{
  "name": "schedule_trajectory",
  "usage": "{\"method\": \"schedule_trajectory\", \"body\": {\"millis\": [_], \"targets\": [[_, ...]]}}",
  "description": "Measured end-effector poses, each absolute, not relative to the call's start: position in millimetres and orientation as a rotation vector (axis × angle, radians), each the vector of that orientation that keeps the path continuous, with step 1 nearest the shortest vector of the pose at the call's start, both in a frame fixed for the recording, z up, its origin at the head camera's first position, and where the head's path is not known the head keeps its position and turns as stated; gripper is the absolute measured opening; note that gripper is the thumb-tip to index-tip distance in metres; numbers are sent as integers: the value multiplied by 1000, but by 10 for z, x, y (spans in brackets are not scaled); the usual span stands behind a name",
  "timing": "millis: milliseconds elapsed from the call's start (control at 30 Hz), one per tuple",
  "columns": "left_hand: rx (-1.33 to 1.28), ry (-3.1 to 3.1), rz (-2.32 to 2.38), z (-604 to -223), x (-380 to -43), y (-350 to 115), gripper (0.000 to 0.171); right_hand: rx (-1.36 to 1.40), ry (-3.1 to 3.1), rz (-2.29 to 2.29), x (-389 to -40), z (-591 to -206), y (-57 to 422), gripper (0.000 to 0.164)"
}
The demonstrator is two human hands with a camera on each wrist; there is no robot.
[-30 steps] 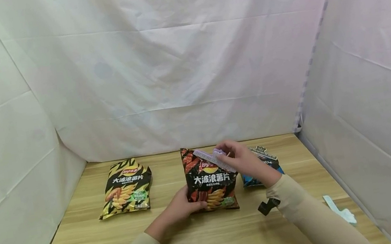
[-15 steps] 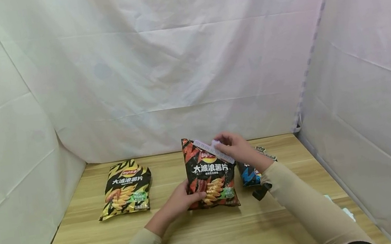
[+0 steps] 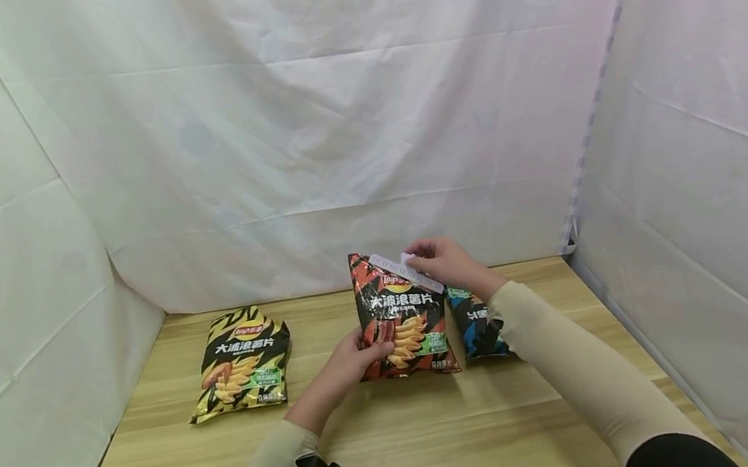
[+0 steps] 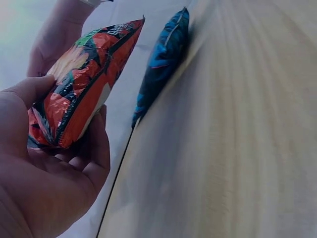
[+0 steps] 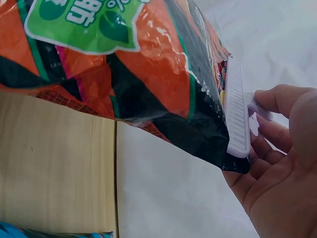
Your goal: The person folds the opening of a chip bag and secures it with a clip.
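Across the back and sides of the frame hangs a white curtain (image 3: 344, 126), and below it a wood-grain table (image 3: 406, 460) fills the lower part. Just right of centre is the red-and-black Lay's chip bag (image 3: 407, 340) you are working on, front towards you and seemingly off the tabletop. At left lies a yellow-and-black Lay's bag (image 3: 242, 364), well apart from it; right of centre, a blue-and-black chip bag (image 3: 468, 320) is partly hidden by your beige right sleeve (image 3: 571, 357). Your left hand (image 3: 347, 362) grips the red bag low on its left side, thumb over the front. Your right hand (image 3: 448, 261) is narrowed in a pinch on the lilac sealing clip (image 5: 237, 114), set slantwise across that bag's upper right corner, black film poking past its end in the right wrist view. You seem to be securing that clip; the next move likely calls for a steady left hold and a gentle right release, without tugging the clip loose
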State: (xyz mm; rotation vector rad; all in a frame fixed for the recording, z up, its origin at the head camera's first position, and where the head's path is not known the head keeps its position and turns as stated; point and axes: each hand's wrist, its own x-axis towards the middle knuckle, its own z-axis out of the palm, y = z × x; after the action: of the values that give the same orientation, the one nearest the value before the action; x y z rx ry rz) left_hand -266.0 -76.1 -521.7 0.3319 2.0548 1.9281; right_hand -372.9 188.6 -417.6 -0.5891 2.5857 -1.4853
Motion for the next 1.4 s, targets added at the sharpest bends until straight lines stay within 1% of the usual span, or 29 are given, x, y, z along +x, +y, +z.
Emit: {"method": "schedule_trajectory", "body": {"millis": [167,300,400,700,1067,1233,1400], "targets": [[330,2068,1902,-5149,-2752,-748,75,-555,2589,-1493,-3850,-4152,1879,36],[312,2088,1897,-5073,-2819,-747,78,-491,2594,-1516,-3962,-4153,1865,35],[300,2085,1904,-5032,-2869,-739,77,-471,2592,-1535,-4015,-4145,1862,34],[238,2100,1911,-4981,-2940,-718,74,-524,2651,-1497,-4150,-4136,1847,32],[205,2079,1924,-4973,-2965,-704,70,-536,2659,-1476,-4189,-4158,1841,30],[216,2096,1904,-5014,-2964,-697,69,-538,2629,-1476,-4184,-4239,1845,33],[213,2115,1904,-5119,-2971,-662,69,-525,2596,-1453,-4203,-4398,1855,36]]}}
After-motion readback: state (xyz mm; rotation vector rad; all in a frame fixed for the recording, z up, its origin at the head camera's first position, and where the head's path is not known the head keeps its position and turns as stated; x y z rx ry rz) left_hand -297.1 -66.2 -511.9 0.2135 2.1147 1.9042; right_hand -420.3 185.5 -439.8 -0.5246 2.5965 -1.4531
